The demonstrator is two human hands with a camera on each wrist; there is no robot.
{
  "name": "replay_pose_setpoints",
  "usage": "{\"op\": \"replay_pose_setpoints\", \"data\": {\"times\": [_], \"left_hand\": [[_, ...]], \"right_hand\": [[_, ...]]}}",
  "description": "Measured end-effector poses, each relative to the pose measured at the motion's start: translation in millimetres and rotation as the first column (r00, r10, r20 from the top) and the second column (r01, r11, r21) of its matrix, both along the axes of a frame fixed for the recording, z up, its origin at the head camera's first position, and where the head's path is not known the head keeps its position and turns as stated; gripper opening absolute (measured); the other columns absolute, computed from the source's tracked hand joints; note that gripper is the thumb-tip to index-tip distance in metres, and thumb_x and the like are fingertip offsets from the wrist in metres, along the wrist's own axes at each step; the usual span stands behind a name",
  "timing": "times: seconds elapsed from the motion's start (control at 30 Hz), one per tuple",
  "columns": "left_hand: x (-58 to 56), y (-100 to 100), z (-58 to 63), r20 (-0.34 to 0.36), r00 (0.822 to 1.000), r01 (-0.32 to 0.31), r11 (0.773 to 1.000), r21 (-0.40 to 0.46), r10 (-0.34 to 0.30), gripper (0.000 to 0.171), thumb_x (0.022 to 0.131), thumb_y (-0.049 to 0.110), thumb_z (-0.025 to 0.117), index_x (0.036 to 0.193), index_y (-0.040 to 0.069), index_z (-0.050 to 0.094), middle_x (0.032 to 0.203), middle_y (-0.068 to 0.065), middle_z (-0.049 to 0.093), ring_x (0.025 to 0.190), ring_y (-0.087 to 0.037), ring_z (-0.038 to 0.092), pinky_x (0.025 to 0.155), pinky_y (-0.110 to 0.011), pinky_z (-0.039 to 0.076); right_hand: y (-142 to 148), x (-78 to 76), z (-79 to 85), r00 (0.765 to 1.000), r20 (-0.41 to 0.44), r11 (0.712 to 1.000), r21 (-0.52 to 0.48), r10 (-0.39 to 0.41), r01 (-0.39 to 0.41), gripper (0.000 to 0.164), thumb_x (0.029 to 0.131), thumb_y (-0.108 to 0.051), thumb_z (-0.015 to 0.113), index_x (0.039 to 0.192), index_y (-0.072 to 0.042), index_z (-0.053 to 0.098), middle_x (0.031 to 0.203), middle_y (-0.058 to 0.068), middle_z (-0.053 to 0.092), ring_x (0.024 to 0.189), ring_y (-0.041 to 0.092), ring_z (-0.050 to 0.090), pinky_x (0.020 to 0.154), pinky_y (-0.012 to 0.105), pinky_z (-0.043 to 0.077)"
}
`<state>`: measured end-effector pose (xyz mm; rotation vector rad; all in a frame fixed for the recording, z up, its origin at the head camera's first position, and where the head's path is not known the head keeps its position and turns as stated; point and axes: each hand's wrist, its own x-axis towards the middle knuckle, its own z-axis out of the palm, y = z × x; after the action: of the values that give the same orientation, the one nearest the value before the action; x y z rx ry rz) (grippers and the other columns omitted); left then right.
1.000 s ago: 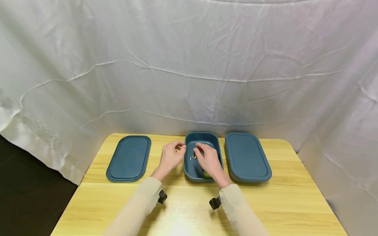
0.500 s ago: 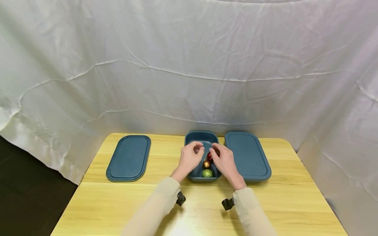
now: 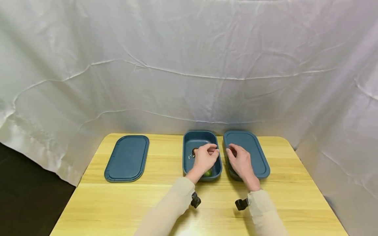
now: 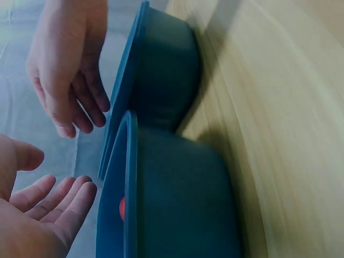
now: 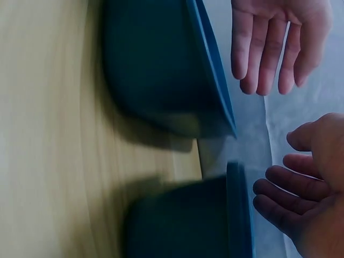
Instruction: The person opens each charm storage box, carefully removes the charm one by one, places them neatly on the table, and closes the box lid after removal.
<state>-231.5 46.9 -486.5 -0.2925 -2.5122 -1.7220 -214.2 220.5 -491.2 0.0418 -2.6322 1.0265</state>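
Note:
My left hand [image 3: 204,159] hovers over the open blue box [image 3: 195,139], fingers loosely curved and holding nothing. Inside that box a copper-brown ball [image 3: 194,151] and a green ball [image 3: 208,173] show partly behind the hand. A bit of a red ball [image 4: 122,208] appears at the rim in the left wrist view. My right hand [image 3: 241,162], also holding nothing, is above the near-left edge of the lidded blue box [image 3: 255,154]. In the right wrist view its fingers [image 5: 285,199] are relaxed and apart from the box.
A loose blue lid [image 3: 127,158] lies flat on the wooden table [image 3: 160,157] to the left. The two boxes stand side by side with a narrow gap. A pale curtain [image 3: 189,98] hangs behind the table.
Both hands have moved right. The left went from the open box's left rim to above its interior; the right went from over the open box to over the lidded one.

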Motion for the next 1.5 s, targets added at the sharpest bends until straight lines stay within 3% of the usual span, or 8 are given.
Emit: {"op": "replay_pose_setpoints", "data": {"times": [0.3,0.6,0.93,1.17,1.2,1.33,1.43,1.5], "left_hand": [[4.8,28,-0.5,0.089,0.996,-0.033,0.999,0.023,0.031,0.033,0.1,0.022,0.072,0.131,0.01,0.076,0.116,-0.008,0.08,0.105,-0.019,0.078,0.088,-0.029,0.063],[12.3,48,-1.4,0.119,0.993,-0.032,0.997,0.076,0.023,0.043,0.099,0.019,0.071,0.138,0.001,0.069,0.126,-0.014,0.077,0.114,-0.024,0.076,0.096,-0.033,0.061],[22.1,60,-3.5,0.151,0.988,-0.046,0.998,0.039,0.04,0.056,0.1,0.022,0.069,0.15,0.0,0.057,0.122,-0.017,0.076,0.092,-0.022,0.072,0.089,-0.037,0.06],[23.5,67,-7.6,0.212,0.977,-0.042,0.997,0.061,0.028,0.058,0.102,0.023,0.068,0.154,0.001,0.053,0.148,-0.016,0.063,0.101,-0.025,0.076,0.106,-0.039,0.057],[23.7,68,-8.2,0.217,0.976,-0.039,0.997,0.061,0.025,0.058,0.102,0.023,0.067,0.154,0.001,0.052,0.15,-0.016,0.061,0.092,-0.029,0.075,0.106,-0.039,0.056],[24.2,69,-10.1,0.227,0.974,-0.036,0.998,0.045,0.025,0.058,0.103,0.023,0.066,0.154,-0.001,0.051,0.155,-0.013,0.057,0.102,-0.031,0.076,0.106,-0.038,0.056],[24.0,69,-10.1,0.24,0.97,-0.029,0.999,0.021,0.023,0.059,0.103,0.023,0.066,0.154,-0.002,0.051,0.155,-0.014,0.056,0.136,-0.029,0.062,0.11,-0.041,0.054],[22.9,70,-9.6,0.262,0.965,-0.017,1.0,0.009,0.014,0.06,0.104,0.025,0.065,0.155,-0.002,0.049,0.157,-0.015,0.055,0.142,-0.029,0.057,0.113,-0.043,0.052]], "right_hand": [[30,1.2,-1.1,0.998,0.023,0.997,0.032,-0.065,0.064,0.037,0.106,-0.021,0.064,0.134,0.002,0.069,0.123,0.026,0.072,0.111,0.04,0.069,0.096,0.055,0.056],[57,0.6,-0.6,0.994,0.022,0.993,0.051,-0.107,0.105,0.038,0.106,-0.021,0.063,0.133,0.004,0.069,0.129,0.03,0.069,0.118,0.046,0.066,0.101,0.059,0.053],[90,-1.1,-0.7,0.985,-0.03,0.982,0.075,-0.172,0.174,0.036,0.104,-0.017,0.063,0.128,0.008,0.07,0.128,0.035,0.068,0.122,0.053,0.062,0.106,0.063,0.049],[106,0.7,-3.0,0.977,-0.017,0.976,0.05,-0.213,0.214,0.034,0.103,-0.016,0.064,0.125,0.009,0.071,0.123,0.034,0.069,0.112,0.049,0.068,0.095,0.06,0.055],[108,1.1,-3.5,0.977,-0.01,0.975,0.051,-0.215,0.215,0.034,0.103,-0.016,0.064,0.126,0.008,0.071,0.122,0.034,0.07,0.111,0.048,0.069,0.094,0.059,0.056],[114,4.1,-5.7,0.97,0.051,0.971,0.02,-0.239,0.238,0.035,0.105,-0.019,0.063,0.13,0.005,0.07,0.125,0.031,0.071,0.11,0.045,0.072,0.084,0.039,0.06],[118,5.7,-10.1,0.959,0.11,0.965,-0.009,-0.261,0.263,0.037,0.105,-0.021,0.062,0.133,0.003,0.07,0.129,0.029,0.07,0.113,0.045,0.072,0.074,0.019,0.05],[120,6.6,-12.6,0.952,0.138,0.96,-0.022,-0.274,0.279,0.038,0.106,-0.022,0.062,0.134,0.002,0.069,0.129,0.029,0.071,0.114,0.045,0.071,0.071,0.012,0.045]]}}
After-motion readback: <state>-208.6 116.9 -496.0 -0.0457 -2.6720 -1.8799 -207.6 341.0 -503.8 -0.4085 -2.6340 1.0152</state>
